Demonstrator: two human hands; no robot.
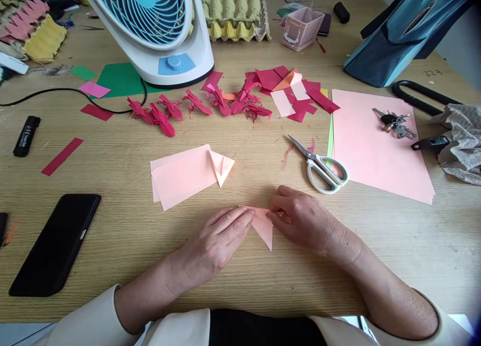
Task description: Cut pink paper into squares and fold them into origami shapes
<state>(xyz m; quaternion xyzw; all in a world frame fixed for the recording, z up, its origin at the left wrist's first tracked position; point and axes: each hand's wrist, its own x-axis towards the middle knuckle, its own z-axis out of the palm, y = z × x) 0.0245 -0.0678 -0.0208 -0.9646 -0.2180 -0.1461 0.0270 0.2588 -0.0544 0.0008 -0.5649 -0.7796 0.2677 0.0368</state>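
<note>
A small folded piece of pink paper (264, 225) lies on the table between my hands, one pointed flap toward me. My left hand (221, 238) rests with its fingers stretched out and flat over the paper's left corner; its thumb is hidden. At the right corner, my right hand (300, 220) is closed, with thumb and finger pinching the paper. Just beyond my left hand lie pink paper rectangles (184, 178), and a folded pink triangle (222, 167) sits at their right end. White-handled scissors (319, 165) lie partly open beyond my right hand.
Several red folded paper figures (195, 103) line the back, near red paper scraps (300, 93) and a fan (165, 40). Pink sheets (376, 150) bear keys (396, 123) at right. A black phone (56, 245) and a marker (26, 136) lie left.
</note>
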